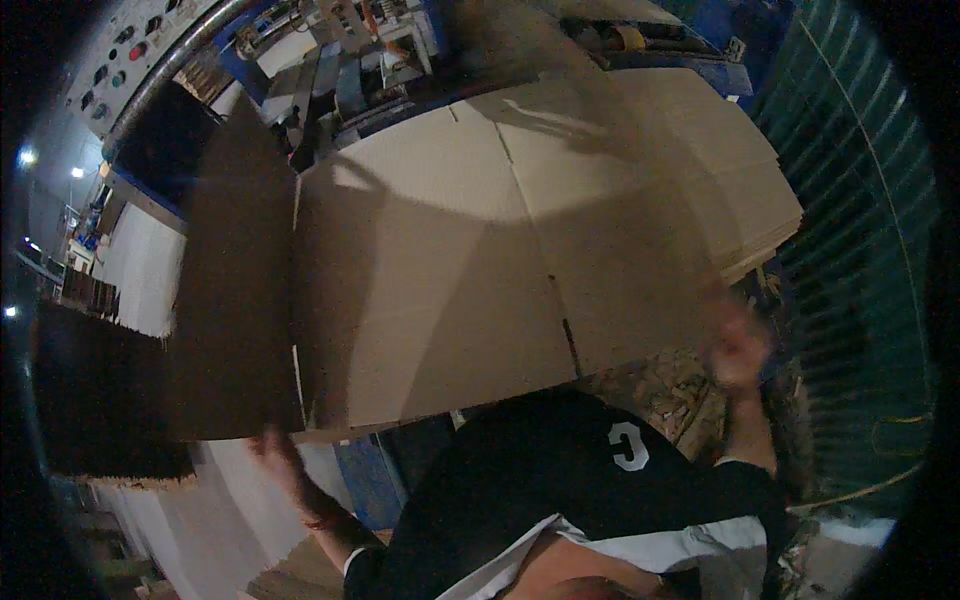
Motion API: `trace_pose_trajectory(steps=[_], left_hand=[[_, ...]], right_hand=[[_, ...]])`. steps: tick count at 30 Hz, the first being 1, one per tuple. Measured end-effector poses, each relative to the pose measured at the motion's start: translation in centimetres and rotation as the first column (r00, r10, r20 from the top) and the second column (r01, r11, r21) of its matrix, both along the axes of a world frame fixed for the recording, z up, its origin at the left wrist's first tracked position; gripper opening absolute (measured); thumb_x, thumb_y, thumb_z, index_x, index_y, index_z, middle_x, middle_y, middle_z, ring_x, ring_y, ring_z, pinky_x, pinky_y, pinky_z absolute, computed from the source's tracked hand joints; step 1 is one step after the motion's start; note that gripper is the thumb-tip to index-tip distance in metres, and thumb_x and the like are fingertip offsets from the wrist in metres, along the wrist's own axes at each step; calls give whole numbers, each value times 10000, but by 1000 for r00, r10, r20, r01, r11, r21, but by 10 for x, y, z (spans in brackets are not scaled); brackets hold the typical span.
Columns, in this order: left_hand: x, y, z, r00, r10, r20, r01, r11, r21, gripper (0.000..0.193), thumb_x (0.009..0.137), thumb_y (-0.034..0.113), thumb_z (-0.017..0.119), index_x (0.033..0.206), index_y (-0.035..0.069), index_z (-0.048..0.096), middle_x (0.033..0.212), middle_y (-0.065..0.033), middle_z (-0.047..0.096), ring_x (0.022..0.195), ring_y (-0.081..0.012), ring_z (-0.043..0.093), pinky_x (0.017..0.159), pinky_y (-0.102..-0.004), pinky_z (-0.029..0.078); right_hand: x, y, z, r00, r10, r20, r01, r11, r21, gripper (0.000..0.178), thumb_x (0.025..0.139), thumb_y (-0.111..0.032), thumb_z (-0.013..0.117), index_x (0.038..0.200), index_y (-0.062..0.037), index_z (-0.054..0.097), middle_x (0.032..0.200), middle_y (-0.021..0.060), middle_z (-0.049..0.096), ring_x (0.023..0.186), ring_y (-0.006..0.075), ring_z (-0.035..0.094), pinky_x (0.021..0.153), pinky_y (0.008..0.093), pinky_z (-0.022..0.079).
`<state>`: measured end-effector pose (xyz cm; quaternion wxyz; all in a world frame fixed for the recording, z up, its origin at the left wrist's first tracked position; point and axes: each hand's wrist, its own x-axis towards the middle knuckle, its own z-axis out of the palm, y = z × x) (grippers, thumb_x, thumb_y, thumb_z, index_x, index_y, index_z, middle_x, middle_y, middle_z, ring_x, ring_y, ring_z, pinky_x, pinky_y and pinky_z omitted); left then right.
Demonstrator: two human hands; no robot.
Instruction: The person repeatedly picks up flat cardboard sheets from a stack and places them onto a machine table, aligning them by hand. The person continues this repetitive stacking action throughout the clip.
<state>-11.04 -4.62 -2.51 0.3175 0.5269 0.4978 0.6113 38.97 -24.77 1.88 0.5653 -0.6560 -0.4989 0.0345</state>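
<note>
A wide brown cardboard sheet (440,270) with cut slots and crease lines spreads in front of me. Its left panel (235,280) stands in shadow and looks smeared by motion. At that panel's near lower corner, my left hand (277,460) is closed on the edge, its fingertips partly hidden by the board. My right hand (738,345) is by the near right edge of the cardboard, where another panel is blurred. Motion smears its fingers, so I cannot make out its grip. More cardboard sheets (770,235) lie stacked beneath at the right.
Machinery with blue framing (350,80) stands beyond the cardboard. A control panel (125,60) with buttons is at the upper left. Green corrugated sheeting (860,260) rises on the right. Cardboard scraps (680,395) lie below, and a dark stack (100,390) stands at left.
</note>
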Motion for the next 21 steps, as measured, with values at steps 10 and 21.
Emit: trace_pose_trajectory(steps=[10,21], left_hand=[[111,2,20,181,-219,-959,524,847,-95,449,783,53,531,1207,195,574,1325,-97,466,1248,-297,405,1046,-480,270],[151,117,6,430,-178,-885,544,834,97,685,682,35,667,1318,167,447,1338,-153,423,1237,-336,387,1033,-418,315]], right_hand=[[3,39,-38,520,585,623,-254,802,-541,416,726,-134,648,1138,-142,590,1291,62,496,1238,284,415,1031,448,315],[93,169,-43,512,535,672,-110,817,-566,647,728,-376,648,1306,-161,456,1419,73,338,1303,287,311,1059,466,240]])
